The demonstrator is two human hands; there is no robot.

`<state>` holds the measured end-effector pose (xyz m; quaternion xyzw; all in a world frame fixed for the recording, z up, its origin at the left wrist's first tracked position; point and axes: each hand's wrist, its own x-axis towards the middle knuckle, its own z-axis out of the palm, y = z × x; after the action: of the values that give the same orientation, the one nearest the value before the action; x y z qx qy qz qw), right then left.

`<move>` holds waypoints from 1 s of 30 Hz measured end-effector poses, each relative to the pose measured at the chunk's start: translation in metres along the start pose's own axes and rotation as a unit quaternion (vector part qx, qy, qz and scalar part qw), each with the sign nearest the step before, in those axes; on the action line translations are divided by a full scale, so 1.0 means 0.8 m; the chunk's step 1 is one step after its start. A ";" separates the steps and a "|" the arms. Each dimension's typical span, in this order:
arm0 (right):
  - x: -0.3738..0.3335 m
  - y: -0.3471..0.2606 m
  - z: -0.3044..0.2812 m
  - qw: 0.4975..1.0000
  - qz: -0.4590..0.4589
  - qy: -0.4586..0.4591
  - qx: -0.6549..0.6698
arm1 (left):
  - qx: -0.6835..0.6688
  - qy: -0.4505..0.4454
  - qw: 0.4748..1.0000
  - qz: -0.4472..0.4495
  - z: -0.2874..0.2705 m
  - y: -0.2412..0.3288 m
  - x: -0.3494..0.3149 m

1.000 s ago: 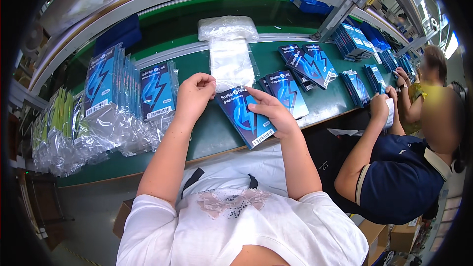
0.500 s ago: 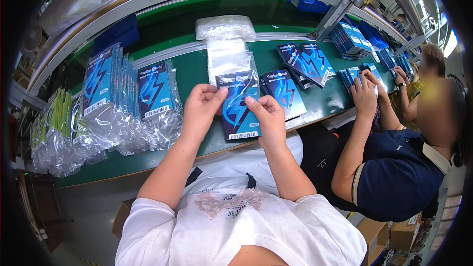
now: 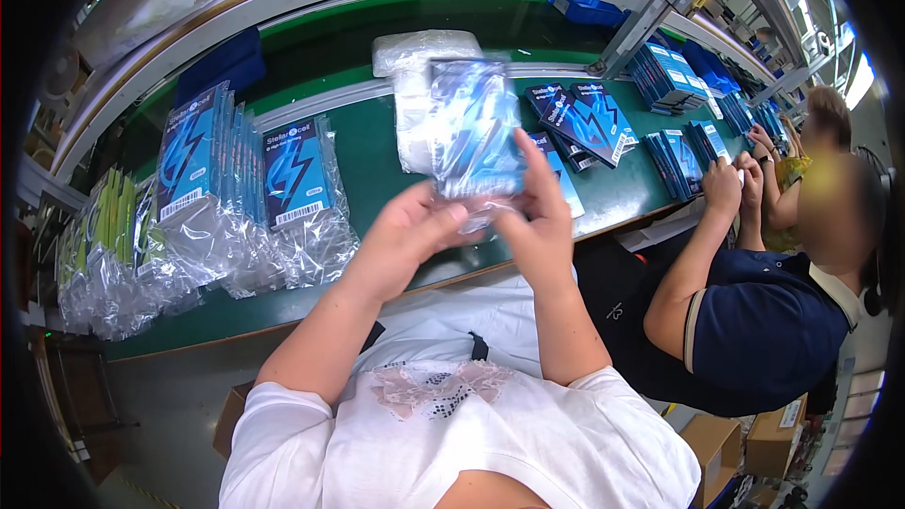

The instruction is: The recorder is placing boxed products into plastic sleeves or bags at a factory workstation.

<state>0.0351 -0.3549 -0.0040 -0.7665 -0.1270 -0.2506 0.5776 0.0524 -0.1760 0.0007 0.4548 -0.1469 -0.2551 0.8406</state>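
Note:
A flat blue box in a clear plastic bag is raised over the bench in front of me, blurred by motion. The bag's loose end hangs at its lower edge. My left hand is closed on that loose end, thumb on top. On the other side, my right hand grips the bagged box, with a finger along its right edge and the thumb at the bottom. Behind the box lies a stack of clear plastic bags. Partly hidden by my right hand, another blue box lies on the green bench.
To the left stand rows of bagged blue boxes and bagged green packs. Several loose blue boxes lie at right, with a taller stack behind. A co-worker sits close on my right. A metal post rises behind.
The box has moved up and away from me and now shows wrapped in the bag. Both hands have shifted to its lower end. The co-worker's hands have moved slightly to the right.

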 end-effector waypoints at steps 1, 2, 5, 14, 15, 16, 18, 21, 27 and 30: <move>0.000 -0.006 -0.002 0.997 -0.044 0.060 -0.002 | 0.037 -0.031 0.999 -0.016 0.004 -0.001 -0.001; 0.000 -0.014 -0.003 0.989 -0.088 0.119 -0.009 | 0.080 -0.046 0.996 -0.020 0.004 0.002 -0.004; -0.009 -0.055 -0.001 0.969 -0.105 0.219 0.045 | 0.111 -0.035 0.993 -0.033 0.000 0.005 -0.006; -0.018 -0.063 0.032 0.966 -0.155 -0.204 0.013 | -0.013 0.062 0.995 -0.079 0.008 0.027 -0.014; -0.018 -0.063 0.034 0.963 -0.178 -0.201 0.024 | 0.014 0.087 0.994 -0.062 0.006 0.035 -0.016; -0.019 -0.059 0.035 0.968 -0.159 -0.183 0.065 | 0.045 0.120 0.991 0.030 0.010 0.038 -0.018; -0.020 -0.053 0.031 0.976 -0.087 -0.185 0.073 | 0.189 0.182 0.949 0.177 0.003 0.039 -0.018; -0.022 -0.038 0.023 0.981 -0.038 -0.177 0.066 | 0.508 0.242 0.782 0.266 -0.033 0.055 -0.017; -0.025 -0.021 0.015 0.983 0.027 -0.171 0.059 | 0.835 0.248 0.492 -0.011 -0.073 0.052 -0.033; -0.017 -0.018 -0.001 0.989 0.042 -0.141 0.021 | 0.818 0.293 0.495 0.025 -0.075 0.056 -0.028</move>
<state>0.0164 -0.3497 0.0006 -0.7866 -0.1805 -0.1126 0.5797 0.0758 -0.1017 0.0057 0.9835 -0.0468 0.1481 0.0930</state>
